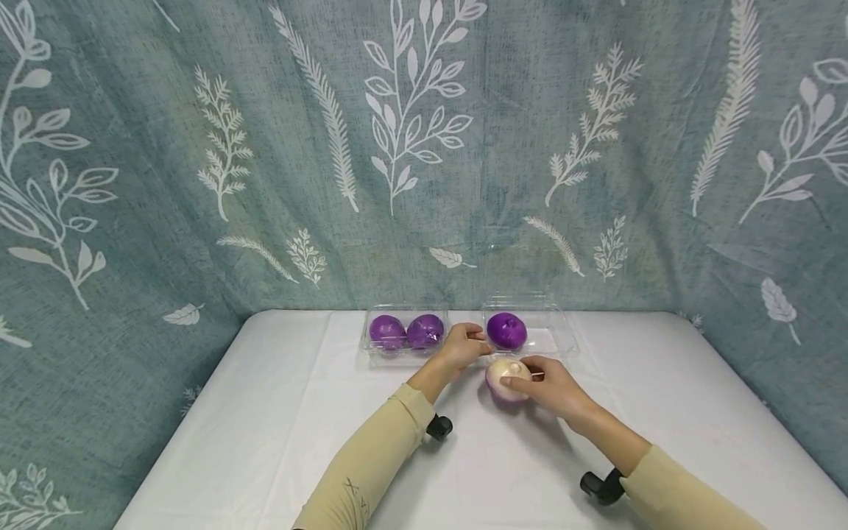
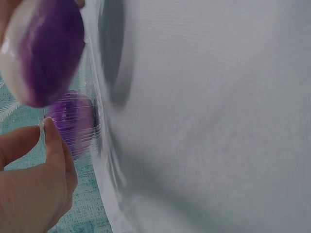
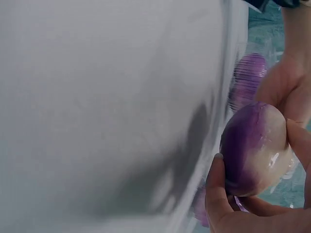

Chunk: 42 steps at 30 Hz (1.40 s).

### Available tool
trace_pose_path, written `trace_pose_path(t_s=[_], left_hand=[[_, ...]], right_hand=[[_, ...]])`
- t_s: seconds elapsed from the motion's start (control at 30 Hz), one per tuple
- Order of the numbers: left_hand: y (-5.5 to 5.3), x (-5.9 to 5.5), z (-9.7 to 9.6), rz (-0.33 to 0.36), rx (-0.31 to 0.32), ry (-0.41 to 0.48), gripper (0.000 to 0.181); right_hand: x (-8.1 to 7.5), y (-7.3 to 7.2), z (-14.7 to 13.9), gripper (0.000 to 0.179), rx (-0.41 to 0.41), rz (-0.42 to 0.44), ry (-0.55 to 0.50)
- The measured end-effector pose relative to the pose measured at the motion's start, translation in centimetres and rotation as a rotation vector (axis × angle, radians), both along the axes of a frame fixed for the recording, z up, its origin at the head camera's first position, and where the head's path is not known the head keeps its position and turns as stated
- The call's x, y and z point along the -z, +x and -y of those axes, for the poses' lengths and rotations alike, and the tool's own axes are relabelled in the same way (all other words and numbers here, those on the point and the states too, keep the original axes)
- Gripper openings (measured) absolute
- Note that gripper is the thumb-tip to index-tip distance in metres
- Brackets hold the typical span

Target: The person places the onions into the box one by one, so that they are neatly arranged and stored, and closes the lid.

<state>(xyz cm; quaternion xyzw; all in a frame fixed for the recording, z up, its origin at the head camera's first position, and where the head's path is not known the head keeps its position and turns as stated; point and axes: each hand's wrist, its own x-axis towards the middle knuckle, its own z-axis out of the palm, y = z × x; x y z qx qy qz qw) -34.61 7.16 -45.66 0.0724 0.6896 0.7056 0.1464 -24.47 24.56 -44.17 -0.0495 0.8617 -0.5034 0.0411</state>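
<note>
A purple-and-white turnip (image 1: pixel 508 379) is held in my right hand (image 1: pixel 553 386), thumb on one side and fingers on the other, above the white table. In the right wrist view the turnip (image 3: pixel 255 150) shows its purple and pale halves. My left hand (image 1: pixel 461 346) is at the left edge of the right clear plastic container (image 1: pixel 559 335), and in the left wrist view its thumb and forefinger (image 2: pixel 52 141) pinch at the clear wall. One purple turnip (image 1: pixel 506 331) sits in the left side of that container; its right side shows bare plastic.
Left of my left hand stands another clear container (image 1: pixel 366 342) holding two purple turnips (image 1: pixel 387 333). Both containers are near the back edge of the white-covered table (image 1: pixel 278 412), in front of a leaf-patterned curtain (image 1: pixel 424 243).
</note>
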Motion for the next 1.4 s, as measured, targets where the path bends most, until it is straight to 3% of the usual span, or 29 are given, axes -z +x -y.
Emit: trace_pose_path(t_s=[0.23,0.53,1.0,1.4], left_hand=[[-0.1,-0.1,0.0,-0.018,0.002,-0.005,0.055],[0.0,0.0,-0.1,-0.008,0.001,-0.018,0.057],[-0.1,0.0,0.1,-0.025,0.008,-0.056,0.058],[-0.1,0.0,0.1,-0.008,0.01,-0.019,0.057]], right_hand=[[-2.3,0.3,-1.5,0.056,-0.043,-0.046,0.049],[-3.9,-1.3,-4.3,0.063,-0.015,-0.134,0.146],[-3.7,-3.7,-6.7,0.07,0.044,-0.192,0.282],[-2.9,-5.2,-7.1,0.078,0.058,-0.273,0.38]])
